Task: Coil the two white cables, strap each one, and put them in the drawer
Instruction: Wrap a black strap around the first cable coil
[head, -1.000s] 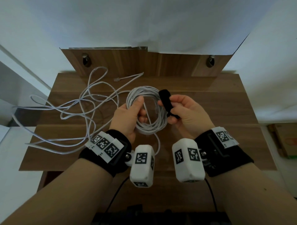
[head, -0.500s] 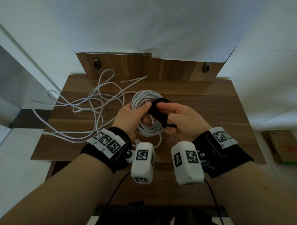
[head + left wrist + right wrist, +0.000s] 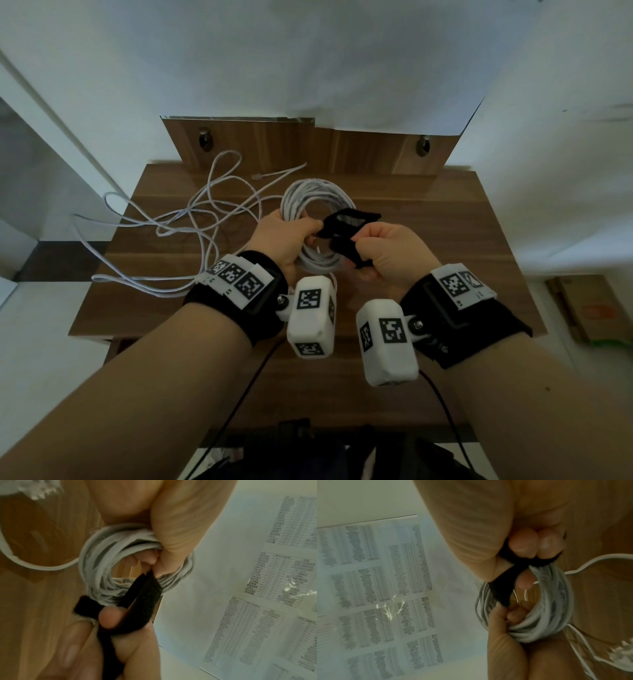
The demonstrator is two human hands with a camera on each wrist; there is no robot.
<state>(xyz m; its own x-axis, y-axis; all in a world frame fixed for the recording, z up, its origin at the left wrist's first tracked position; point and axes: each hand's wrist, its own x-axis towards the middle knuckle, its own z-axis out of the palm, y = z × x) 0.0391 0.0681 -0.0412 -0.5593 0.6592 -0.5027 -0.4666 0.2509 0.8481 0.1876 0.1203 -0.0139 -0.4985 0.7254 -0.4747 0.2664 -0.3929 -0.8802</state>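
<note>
A coiled white cable is held up above the wooden table. My left hand grips the coil's near side and also pinches one end of a black strap. My right hand grips the strap's other end, just right of the coil. The strap is spread out between the two hands. The left wrist view shows the coil and the strap crossing it. In the right wrist view the strap runs through the coil. The second white cable lies loose at the table's left.
A wooden back panel with two knobs stands at the table's far edge. The loose cable hangs over the left edge. A cardboard box lies on the floor to the right. Printed sheets hang on the wall.
The strap was folded in my right hand. It has since been brought to the coil and pulled open, and my left fingers have taken one end.
</note>
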